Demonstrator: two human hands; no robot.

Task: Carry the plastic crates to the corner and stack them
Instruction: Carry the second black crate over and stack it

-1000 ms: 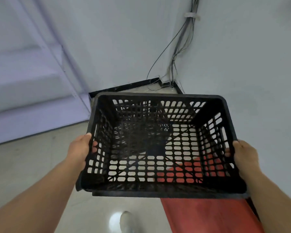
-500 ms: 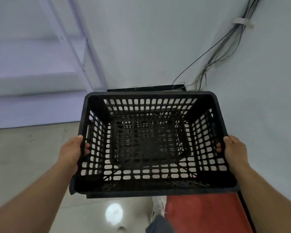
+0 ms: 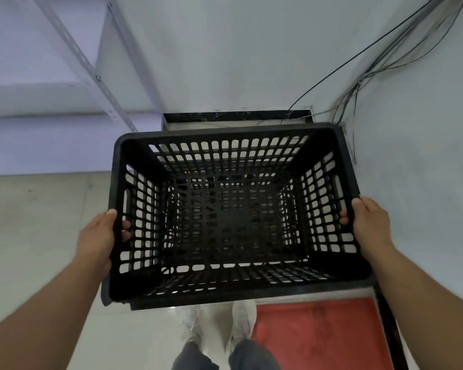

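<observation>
A black plastic crate (image 3: 233, 292) with slotted walls and an open top fills the middle of the view, held level above the floor in front of the room's corner. My left hand (image 3: 98, 237) grips its left wall, fingers poking through the slots. My right hand (image 3: 368, 225) grips the right wall the same way. A second dark grid shows through the crate's bottom; I cannot tell whether it is another crate beneath.
White walls meet in a corner behind the crate, with a black skirting strip (image 3: 235, 116) at the floor. Loose cables (image 3: 364, 76) hang down the right wall. A metal shelf upright (image 3: 91, 68) stands at the left. A red mat (image 3: 318, 335) lies beside my shoes (image 3: 217, 324).
I have walked closer to the corner with the crate, and the view has tilted down. The crate now sits squarely before the skirting, and my feet have come into view.
</observation>
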